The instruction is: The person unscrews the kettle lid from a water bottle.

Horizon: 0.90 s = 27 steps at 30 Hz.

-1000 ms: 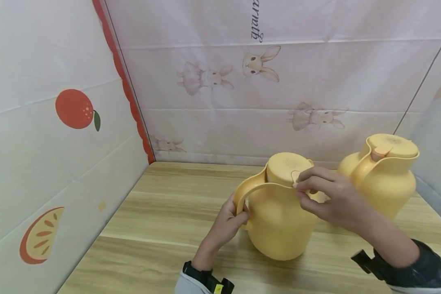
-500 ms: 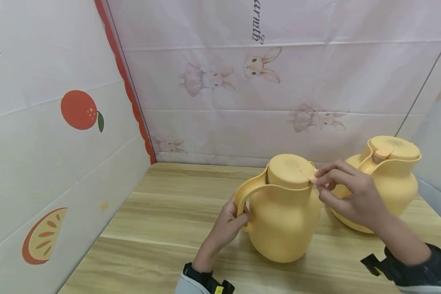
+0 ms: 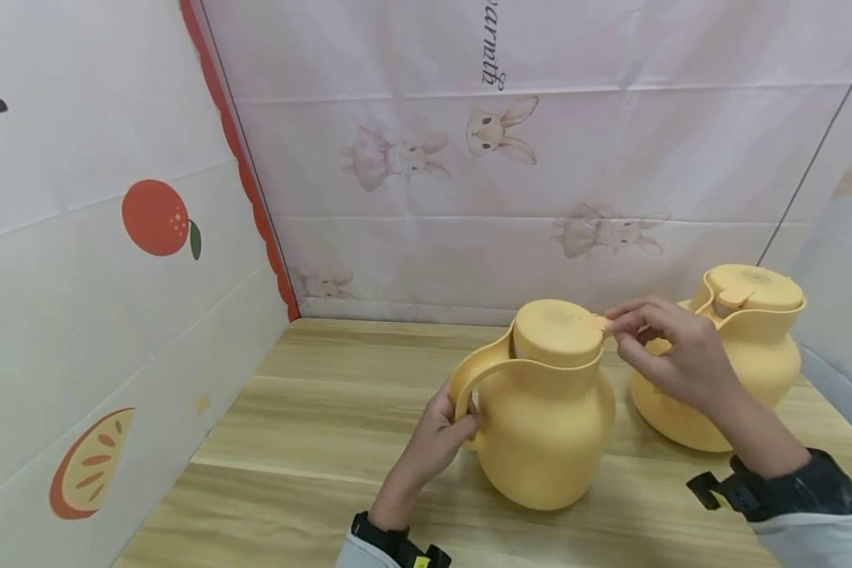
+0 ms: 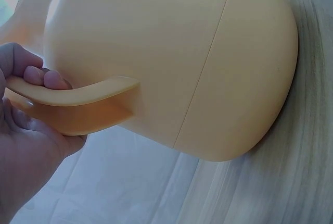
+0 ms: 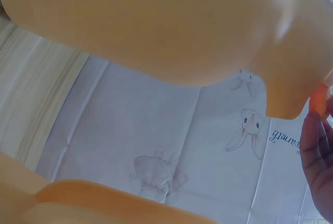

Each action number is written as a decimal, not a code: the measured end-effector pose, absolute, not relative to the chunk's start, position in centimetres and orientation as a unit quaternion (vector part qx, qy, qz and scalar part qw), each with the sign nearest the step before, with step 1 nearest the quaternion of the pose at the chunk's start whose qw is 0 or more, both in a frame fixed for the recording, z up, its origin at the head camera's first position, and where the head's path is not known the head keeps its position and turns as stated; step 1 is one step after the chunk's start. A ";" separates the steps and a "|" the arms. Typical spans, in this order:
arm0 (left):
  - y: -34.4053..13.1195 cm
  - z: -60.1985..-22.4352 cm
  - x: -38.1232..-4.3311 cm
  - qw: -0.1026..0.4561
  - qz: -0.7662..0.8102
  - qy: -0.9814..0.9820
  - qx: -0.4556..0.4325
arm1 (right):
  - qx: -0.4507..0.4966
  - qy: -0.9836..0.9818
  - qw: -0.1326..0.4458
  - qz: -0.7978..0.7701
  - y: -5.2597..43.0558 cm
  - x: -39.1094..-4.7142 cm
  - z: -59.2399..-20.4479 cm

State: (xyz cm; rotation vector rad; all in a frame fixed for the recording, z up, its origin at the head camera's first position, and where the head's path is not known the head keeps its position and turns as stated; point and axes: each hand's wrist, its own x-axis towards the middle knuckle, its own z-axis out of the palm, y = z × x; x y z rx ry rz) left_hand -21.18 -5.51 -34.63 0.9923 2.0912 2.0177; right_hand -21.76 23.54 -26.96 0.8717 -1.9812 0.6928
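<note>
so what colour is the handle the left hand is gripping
Yellow; the handle shows its colour best in the head view.

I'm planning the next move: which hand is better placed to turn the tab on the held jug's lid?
Right, it seems: the right hand pinches the tab on the lid. The left hand grips the handle, so it looks better placed to steady the jug.

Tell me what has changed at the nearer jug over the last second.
The right hand, pinching the tab, has swung it rightward and farther back, apparently turning the lid. The left hand still grips the handle; the nearer jug and other jug stay put.
</note>
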 end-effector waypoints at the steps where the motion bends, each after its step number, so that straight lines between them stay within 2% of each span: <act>1: -5.5 -34.6 -21.2 0.036 0.657 0.680 0.324 | 0.347 -0.791 0.421 0.277 23.5 -22.0 -27.0; 10: -5.6 -34.6 -21.2 0.035 0.659 0.678 0.324 | 0.313 -0.810 0.419 0.266 23.4 -23.9 -26.8; 18: -5.5 -34.6 -21.3 0.035 0.660 0.675 0.327 | 0.308 -0.831 0.372 0.275 23.3 -24.2 -26.3; 21: -5.5 -34.7 -21.3 0.033 0.657 0.678 0.329 | 0.310 -0.857 0.329 0.247 23.4 -23.6 -25.4; 27: -5.6 -34.7 -21.1 0.040 0.657 0.681 0.322 | 0.328 -0.907 0.181 0.193 23.9 -22.2 -21.9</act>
